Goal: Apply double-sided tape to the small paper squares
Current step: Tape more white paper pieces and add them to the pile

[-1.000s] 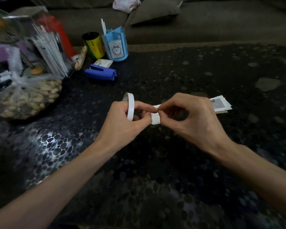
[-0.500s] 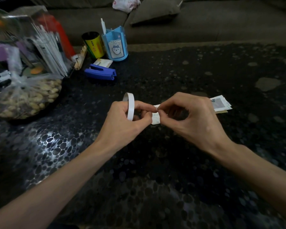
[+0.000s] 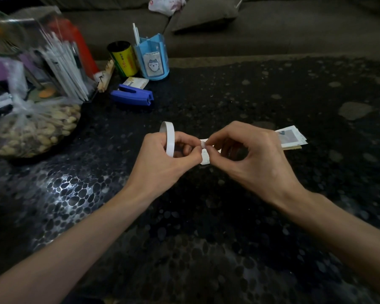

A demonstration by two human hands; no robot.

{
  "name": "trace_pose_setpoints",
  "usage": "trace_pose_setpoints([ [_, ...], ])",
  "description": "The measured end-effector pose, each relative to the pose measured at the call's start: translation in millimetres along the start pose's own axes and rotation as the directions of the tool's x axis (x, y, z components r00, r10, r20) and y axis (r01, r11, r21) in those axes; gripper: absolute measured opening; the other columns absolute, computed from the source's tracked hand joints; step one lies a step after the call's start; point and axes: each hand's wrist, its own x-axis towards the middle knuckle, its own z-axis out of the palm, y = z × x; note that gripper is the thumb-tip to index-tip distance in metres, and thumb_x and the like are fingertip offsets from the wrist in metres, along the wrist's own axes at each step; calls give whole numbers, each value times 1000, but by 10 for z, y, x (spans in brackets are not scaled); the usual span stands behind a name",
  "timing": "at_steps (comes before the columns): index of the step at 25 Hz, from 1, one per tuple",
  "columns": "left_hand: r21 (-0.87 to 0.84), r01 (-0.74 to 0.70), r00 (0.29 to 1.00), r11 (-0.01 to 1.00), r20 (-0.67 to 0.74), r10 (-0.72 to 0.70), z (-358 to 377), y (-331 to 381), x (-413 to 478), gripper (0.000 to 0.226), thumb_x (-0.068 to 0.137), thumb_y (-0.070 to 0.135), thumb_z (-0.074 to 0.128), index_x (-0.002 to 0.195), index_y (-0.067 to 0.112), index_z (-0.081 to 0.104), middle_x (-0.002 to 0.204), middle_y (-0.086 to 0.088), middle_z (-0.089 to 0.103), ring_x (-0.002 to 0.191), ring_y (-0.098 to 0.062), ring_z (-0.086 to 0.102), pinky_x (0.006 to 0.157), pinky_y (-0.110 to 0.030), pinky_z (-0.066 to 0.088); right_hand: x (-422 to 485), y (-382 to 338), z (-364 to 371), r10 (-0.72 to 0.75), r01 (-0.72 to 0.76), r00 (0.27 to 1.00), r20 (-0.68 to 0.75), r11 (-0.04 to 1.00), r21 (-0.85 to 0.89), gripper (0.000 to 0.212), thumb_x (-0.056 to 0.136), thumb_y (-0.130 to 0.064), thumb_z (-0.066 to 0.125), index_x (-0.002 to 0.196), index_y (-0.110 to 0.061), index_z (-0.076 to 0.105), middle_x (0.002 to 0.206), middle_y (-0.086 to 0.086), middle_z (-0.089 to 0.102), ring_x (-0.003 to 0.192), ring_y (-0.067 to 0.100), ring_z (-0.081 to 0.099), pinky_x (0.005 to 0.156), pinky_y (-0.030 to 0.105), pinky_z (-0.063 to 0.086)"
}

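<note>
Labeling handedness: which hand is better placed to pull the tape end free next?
Right. The right hand already pinches the loose tape end at its fingertips, while the left hand is occupied holding the tape roll.

The thin white tape ring [image 3: 169, 137] is partly hidden inside the curled left hand [image 3: 162, 160]. The small white paper piece [image 3: 205, 155] is mostly covered by the fingertips of both hands, so its outline cannot be told. The right hand [image 3: 253, 160] overlaps the near end of the stack of printed paper slips [image 3: 291, 138]. The clear plastic bag of pale nuts [image 3: 31, 130] is cut by the left edge. The clear container of white sticks [image 3: 59, 62] is blurred.
</note>
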Motion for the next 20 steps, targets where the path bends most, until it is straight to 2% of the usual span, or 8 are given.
trace_pose_setpoints([
  [4,-2,7,1000,1000,20,-6,-8,-3,-2,13,86,10,77,95,20,81,81,-10,73,81,-33,70,79,-42,63,1,-1,-6,-1,1,1000,-3,1000,-13,11,93,-23,80,101,-19,76,90,-10,69,78,7,67,68,28,57],
  [9,28,-17,999,999,29,16,1,-8,-3,18,88,10,74,99,23,81,84,-8,75,82,-36,71,81,-48,62,3,16,0,15,-16,999,-30,999,-43,11,91,-22,82,100,-18,77,89,-9,69,76,6,66,68,31,58],
  [16,76,-31,998,997,49,27,-2,23,-25,24,80,30,73,103,26,80,84,-3,75,79,-34,72,77,-54,62,1,13,-4,27,-27,1000,-16,999,-41,11,91,-23,82,99,-19,76,88,-10,69,78,6,67,68,29,58],
  [20,75,-45,999,996,29,43,0,4,-18,19,84,23,74,102,23,81,82,-4,73,76,-35,70,75,-53,61,10,10,-10,65,-65,998,-3,998,20,10,91,-20,83,99,-19,77,89,-11,71,81,6,69,70,26,59],
])
